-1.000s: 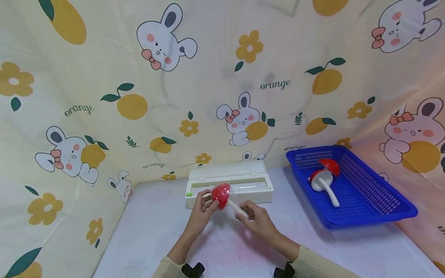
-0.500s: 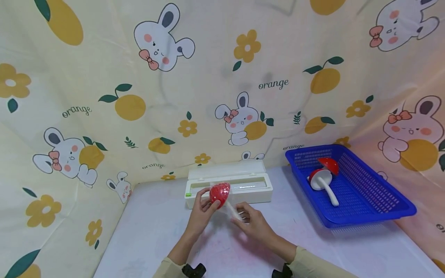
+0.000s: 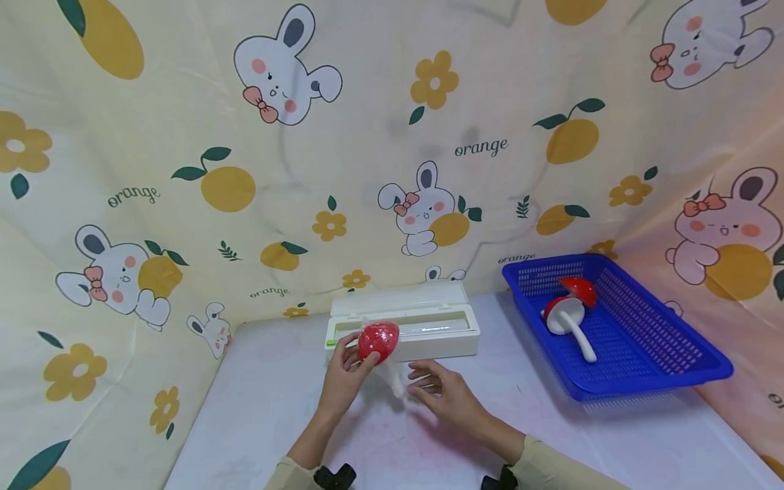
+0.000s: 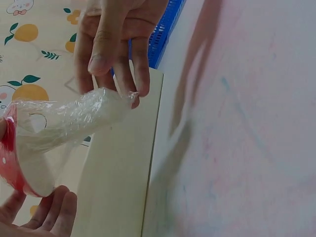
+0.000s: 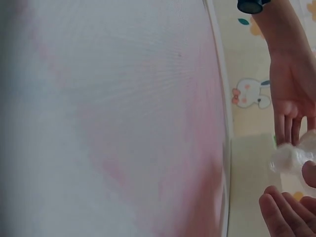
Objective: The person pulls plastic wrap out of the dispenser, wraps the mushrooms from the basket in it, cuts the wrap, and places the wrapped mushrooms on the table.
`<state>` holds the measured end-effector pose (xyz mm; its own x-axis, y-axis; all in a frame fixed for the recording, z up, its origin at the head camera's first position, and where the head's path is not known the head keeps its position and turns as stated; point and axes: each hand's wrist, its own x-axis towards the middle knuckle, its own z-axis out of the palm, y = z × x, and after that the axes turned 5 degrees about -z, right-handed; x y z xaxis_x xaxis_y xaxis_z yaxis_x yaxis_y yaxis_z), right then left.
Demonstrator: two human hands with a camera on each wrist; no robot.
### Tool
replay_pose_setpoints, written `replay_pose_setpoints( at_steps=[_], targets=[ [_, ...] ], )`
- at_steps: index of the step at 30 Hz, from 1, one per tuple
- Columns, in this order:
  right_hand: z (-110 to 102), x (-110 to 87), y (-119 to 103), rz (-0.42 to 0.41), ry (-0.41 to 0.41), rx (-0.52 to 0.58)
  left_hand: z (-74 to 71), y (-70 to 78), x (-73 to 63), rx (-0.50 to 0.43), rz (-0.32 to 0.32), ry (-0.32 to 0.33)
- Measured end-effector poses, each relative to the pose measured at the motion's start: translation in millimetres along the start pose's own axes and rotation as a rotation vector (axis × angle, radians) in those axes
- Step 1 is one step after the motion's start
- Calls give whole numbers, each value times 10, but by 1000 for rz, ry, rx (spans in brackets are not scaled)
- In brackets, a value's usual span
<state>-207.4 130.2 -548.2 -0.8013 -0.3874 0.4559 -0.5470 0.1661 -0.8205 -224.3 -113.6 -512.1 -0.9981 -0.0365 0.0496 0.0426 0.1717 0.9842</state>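
A toy mushroom (image 3: 378,340) with a red cap and a white stem is wrapped in clear cling film (image 4: 101,111). My left hand (image 3: 340,382) holds it by the cap, fingers and thumb on either side, with the stem slanting down to the right. Film bunches around the stem's end in the left wrist view. Just right of that end is my right hand (image 3: 452,400), its fingers loosely bent and holding nothing; whether a fingertip touches the film is hard to tell. Behind the hands stands a white cling film dispenser (image 3: 437,348), lid raised.
At the right sits a blue plastic basket (image 3: 649,386), with a white-stemmed toy mushroom (image 3: 565,317) and another red cap (image 3: 582,290) inside. A patterned cloth (image 3: 367,136) hangs behind the white table (image 3: 257,422).
The mushroom has turned, its stem swinging from rightward to more downward, and moved slightly left with my left hand. My right hand has let go of the wrapped stem.
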Motion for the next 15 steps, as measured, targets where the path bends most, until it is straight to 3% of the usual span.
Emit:
replay_pose_setpoints(
  at_steps=[6,15],
  targets=[
    [-67,-16,-6,10,-3,-44,-81,12,-36,95,-6,56],
    [-284,-8,51,-63,41,-126,-300,53,-62,194,35,112]
  ],
)
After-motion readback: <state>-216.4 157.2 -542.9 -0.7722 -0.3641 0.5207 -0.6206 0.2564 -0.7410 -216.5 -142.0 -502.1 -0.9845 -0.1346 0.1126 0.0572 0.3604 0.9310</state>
